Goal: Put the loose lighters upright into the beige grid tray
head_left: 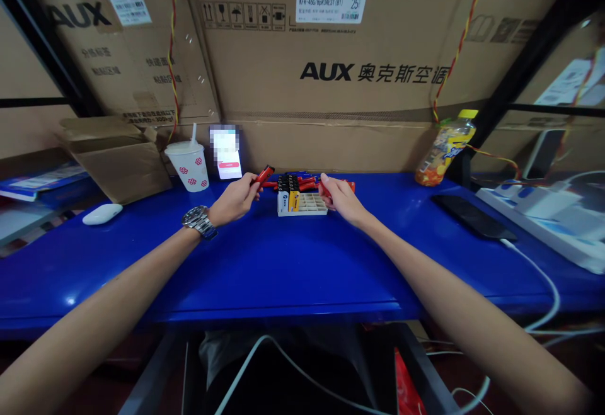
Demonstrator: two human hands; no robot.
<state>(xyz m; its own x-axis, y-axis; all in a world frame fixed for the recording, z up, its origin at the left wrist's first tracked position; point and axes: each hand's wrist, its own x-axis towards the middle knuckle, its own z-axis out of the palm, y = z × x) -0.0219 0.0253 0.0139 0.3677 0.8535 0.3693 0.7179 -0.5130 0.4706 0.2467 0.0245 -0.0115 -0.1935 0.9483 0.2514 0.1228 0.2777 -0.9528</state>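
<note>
My left hand point(239, 199), with a watch on the wrist, is closed around a red lighter point(265, 176) with a dark top, held tilted above the table left of a tray. My right hand point(345, 201) is closed at the tray's right end; red shows between its fingers, seemingly another lighter, mostly hidden. Between the hands sits the white compartment tray point(307, 213). Lighters with black tops stand in its left part, among them a yellow lighter point(293, 201) and a white lighter point(283, 202). Behind the tray lie loose red lighters point(309, 184) and blue ones point(297, 174).
On the blue table point(302, 264) stand a paper cup point(189, 166) with a straw, a lit phone point(228, 153) and a drink bottle point(444, 150). A dark phone point(472, 216) charges beside a power strip point(543, 226). A white case point(103, 214) lies left. Large cartons point(378, 37) form the back.
</note>
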